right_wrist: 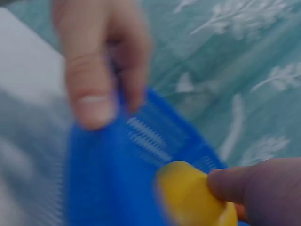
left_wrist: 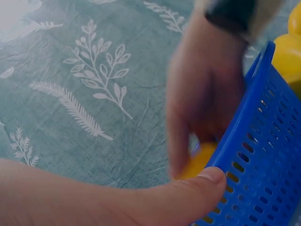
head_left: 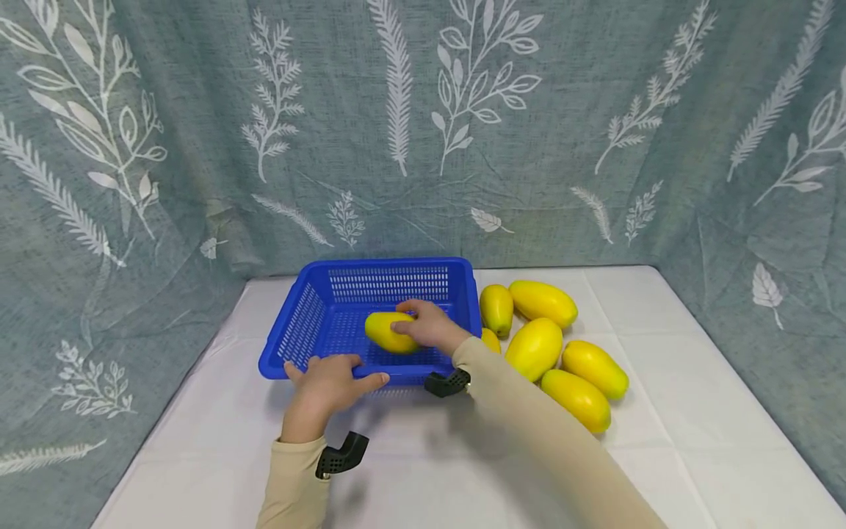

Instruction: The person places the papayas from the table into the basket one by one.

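A blue plastic basket with slotted walls sits on the table. My right hand reaches into it and grips a yellow papaya, thumb on the near side and fingers over the far side. In the right wrist view, the papaya shows beside the thumb, low within the basket walls. My left hand holds the basket's near rim, fingers over the inside and thumb along the outside. The left thumb presses against the slotted wall in the left wrist view.
Several more yellow papayas lie on the white-covered table right of the basket, one partly hidden behind the right forearm. A grey-green curtain with white leaf prints hangs behind the table and along both sides.
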{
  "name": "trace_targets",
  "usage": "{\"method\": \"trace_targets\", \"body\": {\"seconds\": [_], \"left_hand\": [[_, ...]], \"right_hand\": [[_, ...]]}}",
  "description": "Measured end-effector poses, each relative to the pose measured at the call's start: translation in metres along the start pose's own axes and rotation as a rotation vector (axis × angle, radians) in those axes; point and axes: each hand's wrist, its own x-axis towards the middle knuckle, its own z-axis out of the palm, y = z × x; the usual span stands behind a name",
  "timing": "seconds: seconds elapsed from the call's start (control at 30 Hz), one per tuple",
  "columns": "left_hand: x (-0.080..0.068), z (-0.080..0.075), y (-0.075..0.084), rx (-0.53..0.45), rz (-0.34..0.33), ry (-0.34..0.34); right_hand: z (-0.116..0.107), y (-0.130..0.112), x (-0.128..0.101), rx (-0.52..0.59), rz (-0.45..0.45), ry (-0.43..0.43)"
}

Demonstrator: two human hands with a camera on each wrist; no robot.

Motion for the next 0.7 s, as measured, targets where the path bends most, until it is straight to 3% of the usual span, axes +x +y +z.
{"method": "trace_targets", "body": {"seconds": [0.2, 0.43, 0.57, 0.7], "left_hand": [[0.001, 0.000, -0.001, -0.001, 0.011, 0.005], [0.003, 0.000, 0.004, 0.008, 0.012, -0.002], [0.002, -0.001, 0.004, 0.009, 0.000, -0.018], [0.003, 0.001, 0.003, 0.016, 0.006, -0.025]], "right_hand": [[0.024, 0.002, 0.003, -0.070, 0.104, -0.129], [0.013, 0.003, -0.001, -0.114, 0.090, -0.144], [-0.019, -0.002, -0.010, -0.074, 0.027, -0.072], [-0.082, -0.006, -0.034, 0.022, 0.012, 0.025]]}}
